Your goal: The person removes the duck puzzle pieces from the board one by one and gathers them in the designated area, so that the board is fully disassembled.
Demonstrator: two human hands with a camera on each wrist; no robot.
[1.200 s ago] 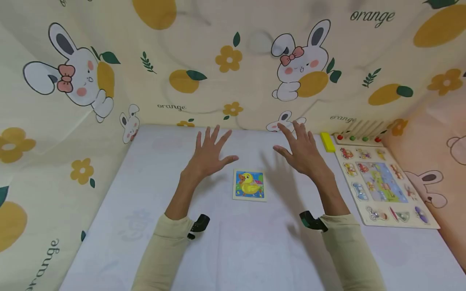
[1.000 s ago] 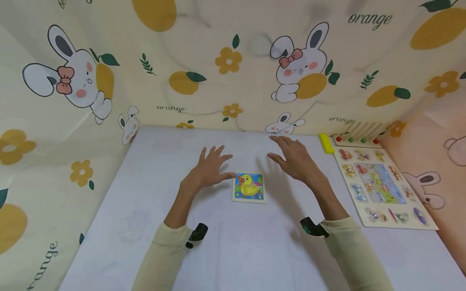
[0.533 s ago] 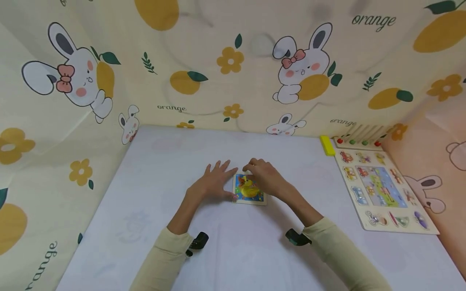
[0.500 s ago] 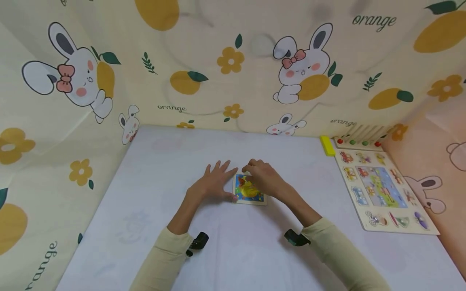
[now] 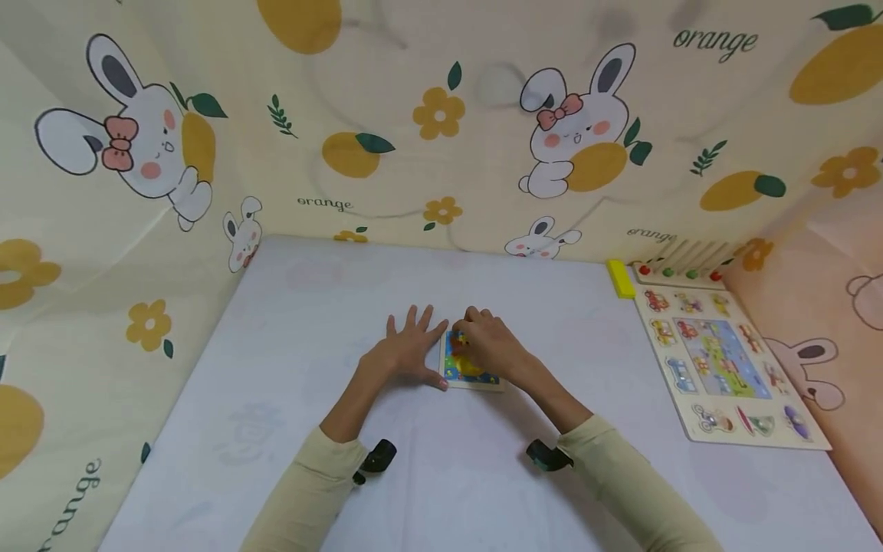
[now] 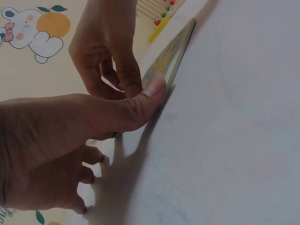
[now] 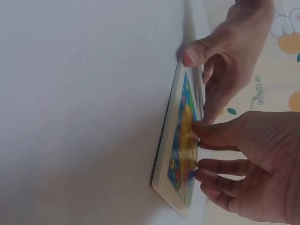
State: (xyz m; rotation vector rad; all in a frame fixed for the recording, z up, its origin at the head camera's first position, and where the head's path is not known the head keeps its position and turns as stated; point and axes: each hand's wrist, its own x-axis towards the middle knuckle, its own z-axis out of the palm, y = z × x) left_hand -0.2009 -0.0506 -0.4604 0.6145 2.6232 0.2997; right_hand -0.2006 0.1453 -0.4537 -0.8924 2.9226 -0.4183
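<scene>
A square wooden puzzle (image 5: 476, 383) with a duck picture lies flat on the white-covered table. My left hand (image 5: 407, 353) is at its left edge with fingers spread; the thumb (image 6: 152, 89) touches the frame's near left corner, and the index finger reaches toward the far left corner. Over the picture, my right hand (image 5: 490, 345) has bent fingers and hides much of the duck. In the right wrist view, its thumb (image 7: 211, 133) and fingertips touch the picture (image 7: 185, 145) with a gap between them. Whether they pinch a piece cannot be made out.
On the right lies a larger wooden picture board (image 5: 731, 422) with several small shapes. Behind it stand a peg rack (image 5: 679, 272) with coloured beads and a yellow block (image 5: 621, 279). A patterned cloth wall (image 5: 386, 92) closes off the back of the table.
Both hands came down and inward from above the table to the puzzle. Over the last half second, the right hand shifted slightly left across the picture, while the left stayed at the edge.
</scene>
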